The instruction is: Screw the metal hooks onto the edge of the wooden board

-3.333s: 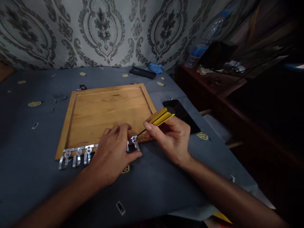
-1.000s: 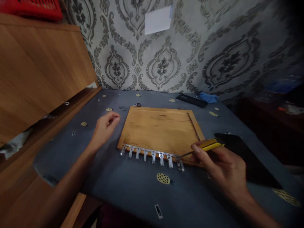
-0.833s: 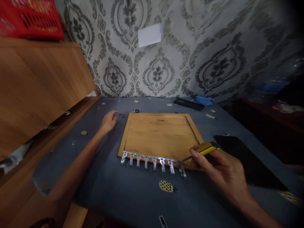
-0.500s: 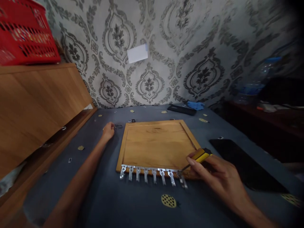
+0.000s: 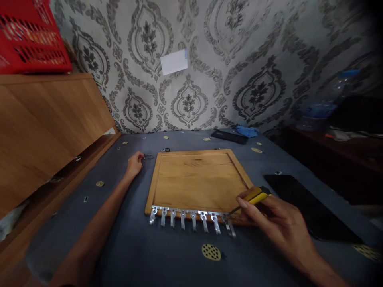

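My right hand (image 5: 277,223) grips a screwdriver (image 5: 255,196) with a yellow and black handle. Its thin shaft slants down left, and the tip meets the last metal hook (image 5: 229,225) at the right end of a row. This row of several silvery hooks (image 5: 183,219) runs along the near edge of a framed wooden board (image 5: 196,179), which lies flat. Left of the board, my left hand (image 5: 135,163) rests on the cloth with its fingers curled together. A small dark wire-like piece (image 5: 149,156) lies at its fingertips; what the fingers hold is too small to make out.
A grey-blue cloth (image 5: 155,255) with pineapple prints lies under everything. To the right is a flat black panel (image 5: 308,207). At the back are a black case (image 5: 229,137) and a blue cloth (image 5: 247,131). A wooden cabinet (image 5: 50,127) bearing a red basket (image 5: 32,40) stands left.
The view has shifted slightly. The screwdriver stays at the right-end hook, its handle a little further right in the picture. My left hand keeps its place beside the board.
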Demonstrator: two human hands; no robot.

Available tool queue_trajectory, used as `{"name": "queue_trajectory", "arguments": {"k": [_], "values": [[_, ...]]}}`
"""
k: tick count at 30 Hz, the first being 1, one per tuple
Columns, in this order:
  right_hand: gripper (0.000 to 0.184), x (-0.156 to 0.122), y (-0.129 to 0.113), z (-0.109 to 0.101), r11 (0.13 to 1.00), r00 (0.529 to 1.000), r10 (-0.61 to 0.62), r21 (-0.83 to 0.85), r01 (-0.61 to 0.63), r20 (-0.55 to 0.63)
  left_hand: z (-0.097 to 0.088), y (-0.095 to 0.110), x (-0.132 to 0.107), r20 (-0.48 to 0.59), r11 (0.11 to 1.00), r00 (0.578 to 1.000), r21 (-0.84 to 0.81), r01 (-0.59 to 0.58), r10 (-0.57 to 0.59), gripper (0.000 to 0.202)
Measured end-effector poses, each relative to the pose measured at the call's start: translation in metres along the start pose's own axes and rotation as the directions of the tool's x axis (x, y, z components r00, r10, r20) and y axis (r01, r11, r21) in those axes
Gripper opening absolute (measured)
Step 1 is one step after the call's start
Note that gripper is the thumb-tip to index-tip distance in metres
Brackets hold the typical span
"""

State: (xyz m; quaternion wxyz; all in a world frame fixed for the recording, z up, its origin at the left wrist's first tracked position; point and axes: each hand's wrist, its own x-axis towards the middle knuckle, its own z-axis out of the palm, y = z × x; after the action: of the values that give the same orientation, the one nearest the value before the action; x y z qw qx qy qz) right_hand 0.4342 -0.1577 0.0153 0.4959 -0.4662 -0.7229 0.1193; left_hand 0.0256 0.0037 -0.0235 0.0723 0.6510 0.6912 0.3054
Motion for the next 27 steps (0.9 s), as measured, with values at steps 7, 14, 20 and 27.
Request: {"name": "queue_trajectory", "arguments": {"k": [7,14,20,27], "values": [[0.032,-0.002,0.003,0.000,1.000,1.000,0.005,-0.013,-0.005,0.003,0.007,-0.003,-0.002,0.002,0.998,0.999,-0.044,-0.053,0.053,0.033],[0.031,-0.001,0.004,0.000,1.000,1.000,-0.018,-0.014,0.018,0.007,0.007,-0.009,-0.002,0.037,0.997,0.997,-0.021,-0.073,0.074,0.032],[0.037,-0.002,0.006,-0.001,1.000,1.000,-0.018,-0.019,0.018,0.012,0.006,-0.014,-0.002,0.056,0.997,0.996,0.008,-0.076,0.075,0.033],[0.031,-0.003,0.009,-0.001,0.997,0.998,-0.066,-0.037,0.067,0.010,0.003,-0.015,-0.001,0.058,0.998,0.997,0.049,-0.044,0.042,0.033]]}}
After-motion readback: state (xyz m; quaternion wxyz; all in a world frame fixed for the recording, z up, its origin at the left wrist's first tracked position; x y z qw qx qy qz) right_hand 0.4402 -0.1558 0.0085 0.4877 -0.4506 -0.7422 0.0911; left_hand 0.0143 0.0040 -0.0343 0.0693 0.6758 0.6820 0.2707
